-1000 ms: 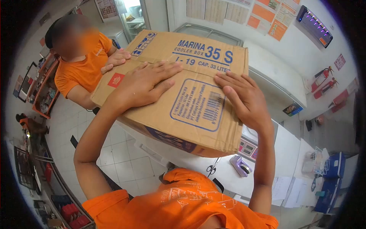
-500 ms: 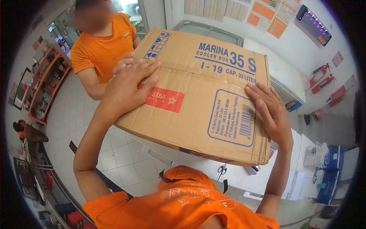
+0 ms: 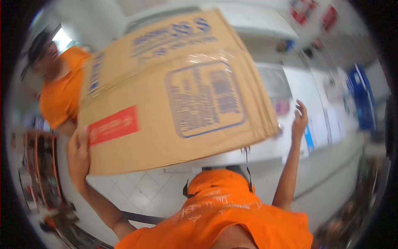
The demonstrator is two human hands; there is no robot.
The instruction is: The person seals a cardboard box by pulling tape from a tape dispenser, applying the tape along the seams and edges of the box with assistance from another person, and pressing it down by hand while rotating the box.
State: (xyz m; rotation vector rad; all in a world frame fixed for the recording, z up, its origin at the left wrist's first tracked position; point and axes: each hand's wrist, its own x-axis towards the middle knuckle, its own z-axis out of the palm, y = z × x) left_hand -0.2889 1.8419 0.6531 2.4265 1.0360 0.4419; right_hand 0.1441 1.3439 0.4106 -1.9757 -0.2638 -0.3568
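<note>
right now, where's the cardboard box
In the head view, the cardboard box is upper left of centre, the left hand at its lower left corner, the right hand apart.

Blur smears the printed panel (image 3: pixel 207 99) on the carton (image 3: pixel 153 93) past reading; its underside is hidden.

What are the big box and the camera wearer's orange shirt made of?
The big box looks like matt cardboard: brown, with creased edges; glare near its seam suggests glossy clear tape. The orange shirt seems matt fabric, since it drapes loosely; fibre unclear.
</note>
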